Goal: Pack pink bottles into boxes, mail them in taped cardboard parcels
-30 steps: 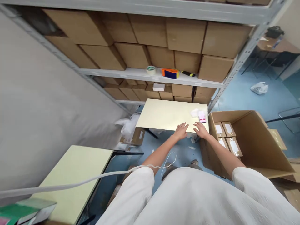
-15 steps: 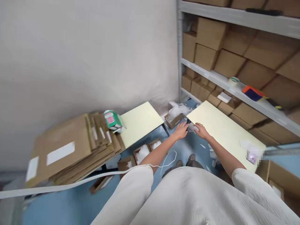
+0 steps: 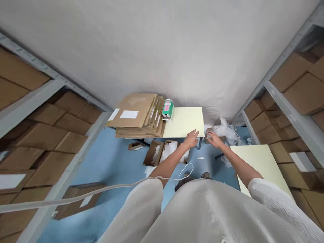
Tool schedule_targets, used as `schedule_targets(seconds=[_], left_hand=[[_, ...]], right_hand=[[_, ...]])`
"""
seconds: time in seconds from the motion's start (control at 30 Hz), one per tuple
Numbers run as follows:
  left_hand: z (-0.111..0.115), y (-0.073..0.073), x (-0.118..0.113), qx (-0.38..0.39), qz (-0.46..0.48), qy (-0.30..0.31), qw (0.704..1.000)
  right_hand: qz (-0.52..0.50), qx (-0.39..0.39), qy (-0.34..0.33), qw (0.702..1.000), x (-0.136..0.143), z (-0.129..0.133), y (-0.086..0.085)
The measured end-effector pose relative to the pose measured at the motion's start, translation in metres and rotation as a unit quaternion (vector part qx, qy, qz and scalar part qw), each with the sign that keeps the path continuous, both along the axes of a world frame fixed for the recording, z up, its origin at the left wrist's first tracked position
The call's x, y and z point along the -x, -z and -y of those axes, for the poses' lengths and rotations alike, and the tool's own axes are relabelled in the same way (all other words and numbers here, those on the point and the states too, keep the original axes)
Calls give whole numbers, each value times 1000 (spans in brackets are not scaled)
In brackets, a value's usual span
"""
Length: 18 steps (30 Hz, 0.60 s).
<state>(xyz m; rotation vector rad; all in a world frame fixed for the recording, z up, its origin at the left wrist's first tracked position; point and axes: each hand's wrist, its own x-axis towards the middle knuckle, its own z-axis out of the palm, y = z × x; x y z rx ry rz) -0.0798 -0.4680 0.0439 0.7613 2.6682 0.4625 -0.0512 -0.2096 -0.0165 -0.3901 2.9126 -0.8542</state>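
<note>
My left hand (image 3: 191, 138) is stretched forward over the front edge of a pale yellow table (image 3: 187, 118), its fingers apart and nothing in it. To its right, my right hand (image 3: 213, 139) reaches out too, fingers spread and holding nothing, just past the table's right corner. Whether the left hand touches the tabletop I cannot tell. On that table stands a green and white carton (image 3: 168, 108) with a pink panel. Left of it lies a pile of flattened cardboard boxes (image 3: 136, 104) with white labels.
Shelves of brown boxes rise at the left (image 3: 73, 168) and right (image 3: 291, 98). A second pale table (image 3: 263, 165) is under my right forearm. Open cartons (image 3: 153, 153) and white plastic wrapping (image 3: 225, 130) lie on the blue floor. A white cable (image 3: 108, 189) crosses from the left.
My view has swung left, so the table with the carton now lies ahead and the left shelves have come into view. Both hands stay stretched out and free.
</note>
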Motion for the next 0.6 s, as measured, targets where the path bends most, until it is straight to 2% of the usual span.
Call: schedule_targets(seconds=[0.13,0.3,0.6], left_hand=[[34,1,14,-9,-6,-68,998],[85,5,37,-22,-5,-121,992],[184,25,101,-62,-15,-188,980]], right_hand=[[-6,16,-56,998,40,31,6],[-5,34,-92,995,73,80,12],[4,50,-81,995,124,161,20]])
